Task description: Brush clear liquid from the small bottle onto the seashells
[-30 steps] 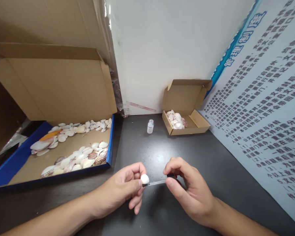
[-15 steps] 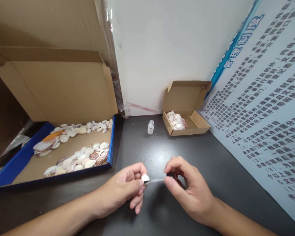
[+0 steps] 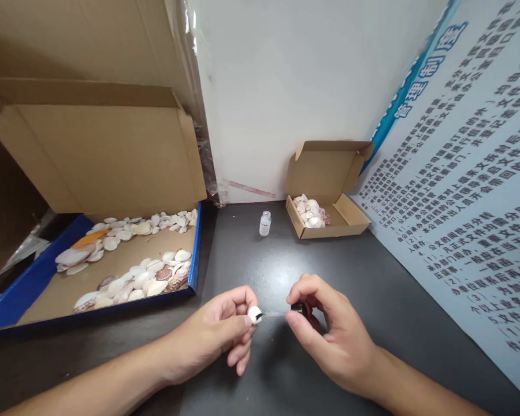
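1. Dark counter (image 3: 242, 266) meets a white panel (image 3: 312, 81) at the back.
2. The left hand (image 3: 219, 325) pinches a small white shell (image 3: 253, 313) between thumb and fingers.
3. The right hand (image 3: 342, 338) grips a black cap (image 3: 299, 309) in its fingers; a thin clear stem (image 3: 275, 315) runs leftward from it, long axis nearly crosswise, its dark brush tip (image 3: 259, 316) over the shell. The shell lies left of the cap, the stem spanning between.
4. Beyond that gap, off the stem's line, a small bottle (image 3: 265, 224) stands upright.
5. Farther right, an open carton (image 3: 335, 233) holds piled shells (image 3: 309, 214); leftward, a blue-walled box (image 3: 195, 248) holds more.
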A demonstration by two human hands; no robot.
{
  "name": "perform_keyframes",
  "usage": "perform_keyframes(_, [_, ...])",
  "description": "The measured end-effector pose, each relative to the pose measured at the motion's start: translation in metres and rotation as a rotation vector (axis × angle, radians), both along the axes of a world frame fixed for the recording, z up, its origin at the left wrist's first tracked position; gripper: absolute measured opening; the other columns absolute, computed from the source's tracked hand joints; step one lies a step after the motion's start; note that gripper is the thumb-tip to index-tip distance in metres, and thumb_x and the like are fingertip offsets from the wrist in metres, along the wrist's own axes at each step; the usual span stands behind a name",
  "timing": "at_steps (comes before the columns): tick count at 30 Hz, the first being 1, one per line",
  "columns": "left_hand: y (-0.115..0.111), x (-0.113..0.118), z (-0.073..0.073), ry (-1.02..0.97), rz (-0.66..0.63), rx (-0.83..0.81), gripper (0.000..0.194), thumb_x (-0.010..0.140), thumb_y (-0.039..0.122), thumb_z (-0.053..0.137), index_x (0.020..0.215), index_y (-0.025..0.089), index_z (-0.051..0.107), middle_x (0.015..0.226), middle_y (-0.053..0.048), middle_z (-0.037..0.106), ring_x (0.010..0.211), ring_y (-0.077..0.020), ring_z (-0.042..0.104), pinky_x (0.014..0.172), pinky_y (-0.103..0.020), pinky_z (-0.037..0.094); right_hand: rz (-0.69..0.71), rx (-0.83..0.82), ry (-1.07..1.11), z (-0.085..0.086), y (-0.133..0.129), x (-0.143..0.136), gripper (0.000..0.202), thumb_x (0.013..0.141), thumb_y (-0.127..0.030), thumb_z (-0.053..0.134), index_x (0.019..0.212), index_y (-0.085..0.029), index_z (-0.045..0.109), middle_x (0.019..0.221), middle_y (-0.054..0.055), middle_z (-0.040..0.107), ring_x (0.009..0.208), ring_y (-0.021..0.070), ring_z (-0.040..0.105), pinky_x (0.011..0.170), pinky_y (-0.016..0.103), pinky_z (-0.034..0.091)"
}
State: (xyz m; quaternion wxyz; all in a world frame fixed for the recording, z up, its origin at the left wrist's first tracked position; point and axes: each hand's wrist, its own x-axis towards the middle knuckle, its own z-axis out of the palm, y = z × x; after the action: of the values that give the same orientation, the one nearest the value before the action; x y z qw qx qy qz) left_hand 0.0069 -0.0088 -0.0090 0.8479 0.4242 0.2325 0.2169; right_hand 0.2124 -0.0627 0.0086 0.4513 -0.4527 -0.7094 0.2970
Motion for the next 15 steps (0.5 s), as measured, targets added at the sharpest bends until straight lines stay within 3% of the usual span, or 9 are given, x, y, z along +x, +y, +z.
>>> perform_keyframes(15, [0.0016, -0.0006, -0.0011, 0.023, -0.037, 0.033, 0.034, 0.083, 0.046, 0.070, 0.080, 0.019, 0.049, 0.049, 0.010, 0.039, 0.039, -0.0044, 0.032, 0.048, -0.019, 0.042, -0.019, -0.001, 0.027, -0.0020, 0.0004, 0.0006, 0.014, 0.090, -0.016, 0.056, 0.096, -0.027, 0.051, 0.074, -0.005, 0.049, 0.060, 0.0113, 0.047, 0.053, 0.021, 0.040])
